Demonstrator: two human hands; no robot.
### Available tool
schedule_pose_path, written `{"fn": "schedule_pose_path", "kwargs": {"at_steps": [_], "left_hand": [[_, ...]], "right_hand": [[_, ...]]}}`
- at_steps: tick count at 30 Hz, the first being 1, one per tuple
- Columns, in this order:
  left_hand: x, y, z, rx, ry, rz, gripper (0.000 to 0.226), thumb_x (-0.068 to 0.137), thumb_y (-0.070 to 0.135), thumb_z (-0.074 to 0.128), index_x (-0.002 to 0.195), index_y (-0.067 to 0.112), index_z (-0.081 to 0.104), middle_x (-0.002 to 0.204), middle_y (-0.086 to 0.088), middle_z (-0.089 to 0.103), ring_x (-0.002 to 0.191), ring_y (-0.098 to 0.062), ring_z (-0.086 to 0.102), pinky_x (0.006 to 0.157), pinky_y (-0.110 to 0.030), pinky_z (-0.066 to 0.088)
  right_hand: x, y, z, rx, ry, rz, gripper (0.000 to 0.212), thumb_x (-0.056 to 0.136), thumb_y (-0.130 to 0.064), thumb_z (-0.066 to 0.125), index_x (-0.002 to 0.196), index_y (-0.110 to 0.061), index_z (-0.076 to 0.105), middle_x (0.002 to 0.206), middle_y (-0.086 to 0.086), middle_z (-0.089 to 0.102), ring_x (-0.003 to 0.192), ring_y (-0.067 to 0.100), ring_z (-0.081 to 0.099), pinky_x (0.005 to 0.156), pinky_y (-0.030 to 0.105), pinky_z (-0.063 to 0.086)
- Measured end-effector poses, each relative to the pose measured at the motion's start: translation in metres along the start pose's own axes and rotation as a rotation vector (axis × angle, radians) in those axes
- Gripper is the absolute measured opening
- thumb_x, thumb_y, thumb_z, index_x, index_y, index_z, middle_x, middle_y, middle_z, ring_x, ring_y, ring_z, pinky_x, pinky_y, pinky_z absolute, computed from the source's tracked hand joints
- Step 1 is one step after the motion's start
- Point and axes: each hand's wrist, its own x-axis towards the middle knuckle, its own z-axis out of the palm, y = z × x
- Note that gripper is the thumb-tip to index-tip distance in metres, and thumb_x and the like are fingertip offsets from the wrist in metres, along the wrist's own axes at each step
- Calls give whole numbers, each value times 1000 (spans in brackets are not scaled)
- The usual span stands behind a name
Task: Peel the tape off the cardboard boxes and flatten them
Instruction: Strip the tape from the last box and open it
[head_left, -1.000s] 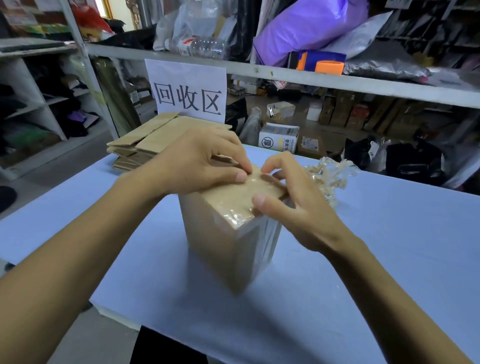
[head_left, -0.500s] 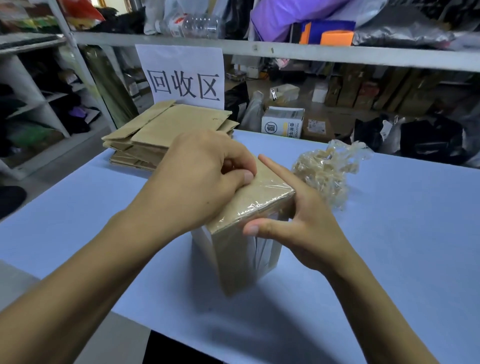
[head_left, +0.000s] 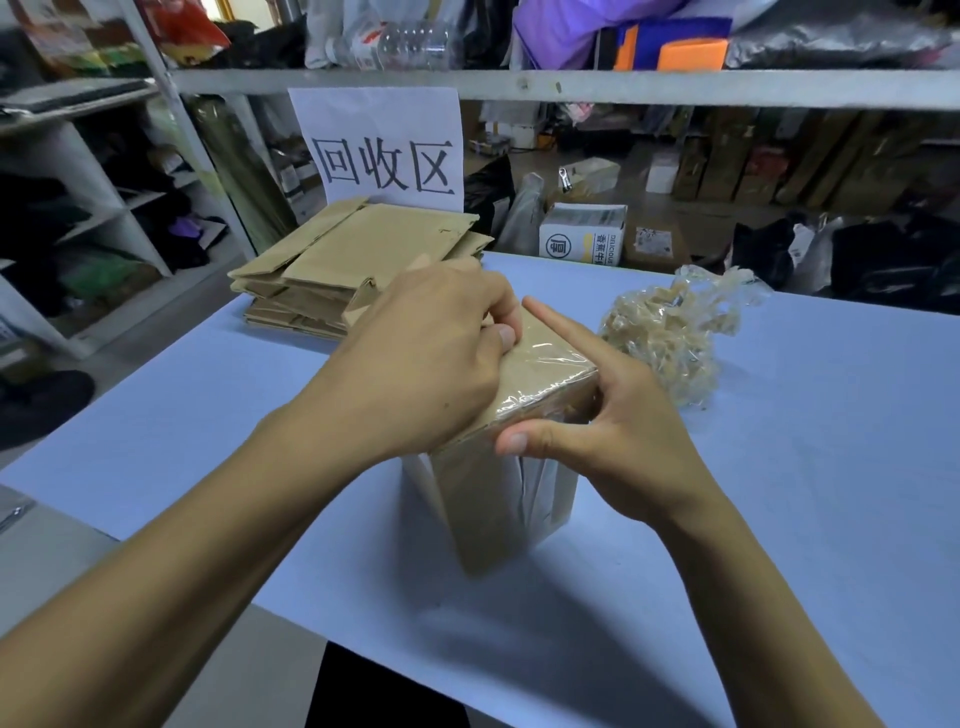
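Left hand (head_left: 426, 358) curls atop the taped box (head_left: 511, 467); right hand (head_left: 613, 436) braces its near corner, forefinger along the top.

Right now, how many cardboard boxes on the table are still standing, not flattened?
1: the taped box stands at the table's middle, between both hands. Others lie flattened in the stack behind it.

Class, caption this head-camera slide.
Left hand picks at tape on an upright cardboard box; right hand steadies it.
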Motion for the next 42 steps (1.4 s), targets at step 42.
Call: {"fn": "schedule_pose_path", "kwargs": {"at_steps": [42], "left_hand": [[1,-6,-25,-589,-153,-29,11,97,10,60,92,4,68,78,-12,69,67,-13,57,62,-23,48]], "right_hand": [[-4,-28,5,-164,-54,100,64,72,-39,86,129,-38,57,110,-10,73,105,9,68,97,42,53]]}}
